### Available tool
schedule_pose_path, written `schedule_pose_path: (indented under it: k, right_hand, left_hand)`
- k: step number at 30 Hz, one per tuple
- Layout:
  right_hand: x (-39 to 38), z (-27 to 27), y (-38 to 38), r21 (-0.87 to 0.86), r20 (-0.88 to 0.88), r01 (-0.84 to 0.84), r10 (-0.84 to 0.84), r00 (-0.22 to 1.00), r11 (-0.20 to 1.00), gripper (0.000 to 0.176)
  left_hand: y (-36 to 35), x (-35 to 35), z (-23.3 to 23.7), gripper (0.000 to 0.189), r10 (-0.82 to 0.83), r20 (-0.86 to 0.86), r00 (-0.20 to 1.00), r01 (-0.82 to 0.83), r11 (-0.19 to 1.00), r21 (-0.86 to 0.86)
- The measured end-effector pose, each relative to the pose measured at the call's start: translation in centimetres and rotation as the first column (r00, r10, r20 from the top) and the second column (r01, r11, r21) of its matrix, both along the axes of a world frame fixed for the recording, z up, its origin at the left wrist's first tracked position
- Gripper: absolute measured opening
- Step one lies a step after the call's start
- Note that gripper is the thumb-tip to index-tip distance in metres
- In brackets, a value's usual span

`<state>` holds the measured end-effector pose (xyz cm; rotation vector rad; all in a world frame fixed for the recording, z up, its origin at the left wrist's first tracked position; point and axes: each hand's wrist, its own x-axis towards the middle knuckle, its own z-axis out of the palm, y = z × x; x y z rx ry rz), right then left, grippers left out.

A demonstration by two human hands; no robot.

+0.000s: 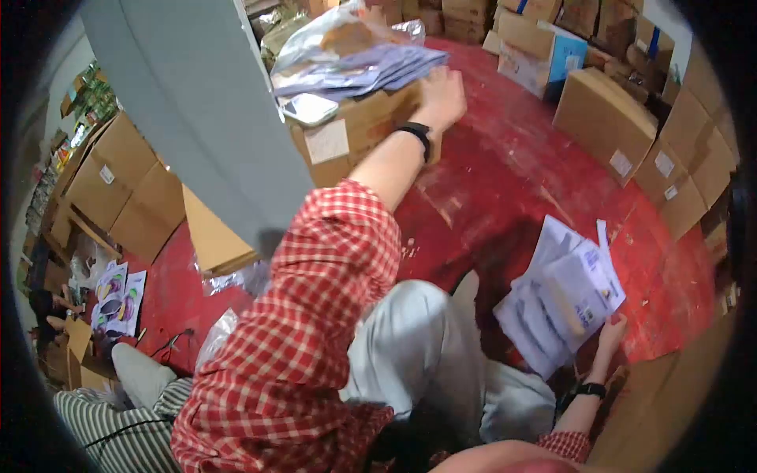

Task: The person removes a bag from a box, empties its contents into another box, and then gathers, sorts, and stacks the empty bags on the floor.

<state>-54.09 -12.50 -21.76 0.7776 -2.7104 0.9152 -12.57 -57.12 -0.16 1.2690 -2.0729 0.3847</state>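
My left hand (444, 101) reaches forward to the right edge of a pile of flat, pale purple packets (386, 67) on a cardboard box (371, 118). Its fingers are partly hidden and blurred, so I cannot make out whether they grip a packet. Low at the right, my right hand (612, 337) is closed on the lower corner of a fanned bunch of white-and-purple printed packets (564, 296), held above the red floor. Dark bands circle both wrists.
Beside the packet pile lies a white phone-like object (311, 109). A grey pillar (213, 118) stands at the left of the box. Cardboard boxes (605, 122) line the right side. Another person's striped sleeve (118, 426) shows at lower left, near colourful printed sheets (120, 303).
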Motion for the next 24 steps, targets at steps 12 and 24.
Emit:
schedule_pose_path:
  k: [12,24]
  right_hand:
    - [4.3,3.3,-2.9,-0.01,-0.252,-0.153,0.145,0.957,0.988,0.033]
    - [5.0,2.9,-4.2,0.187,-0.099,-0.322,0.344,0.934,0.928,0.025]
  left_hand:
    - [-7.9,9.3,1.3,0.062,0.255,0.387,0.886,-0.356,0.909,0.216]
    - [-10.9,13.3,4.3,0.02,0.121,0.296,0.947,-0.148,0.987,0.07]
